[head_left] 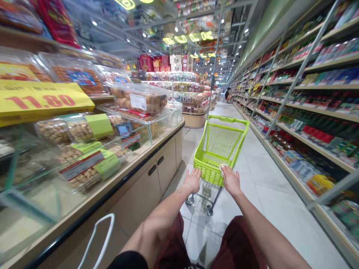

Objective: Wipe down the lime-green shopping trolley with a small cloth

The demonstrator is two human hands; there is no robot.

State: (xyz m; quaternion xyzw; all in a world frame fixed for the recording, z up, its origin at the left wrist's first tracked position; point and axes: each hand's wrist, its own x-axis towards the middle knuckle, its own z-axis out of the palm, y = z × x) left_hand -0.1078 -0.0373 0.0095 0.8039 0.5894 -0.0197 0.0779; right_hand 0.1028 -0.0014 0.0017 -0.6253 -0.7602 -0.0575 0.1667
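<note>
Ahead of me on the aisle floor stands a lime-green shopping cart (214,173) with a plastic basket on grey wheeled legs. My left hand (192,181) is at the near left corner of its basket, fingers stretched out and slightly apart, nothing seen in them. Whether it touches the plastic I cannot tell. At the near right corner, my right hand (231,181) pinches a small white crumpled piece (222,169), like a tissue, close to the basket rim. No goods show in the basket.
To the left runs a glass-edged counter (165,147) with packs of nuts (81,129), clear boxes and a yellow price sign (42,100). Long stocked shelves (311,112) line the right. A white loop (105,235) shows at lower left. A person (227,93) is far down the aisle.
</note>
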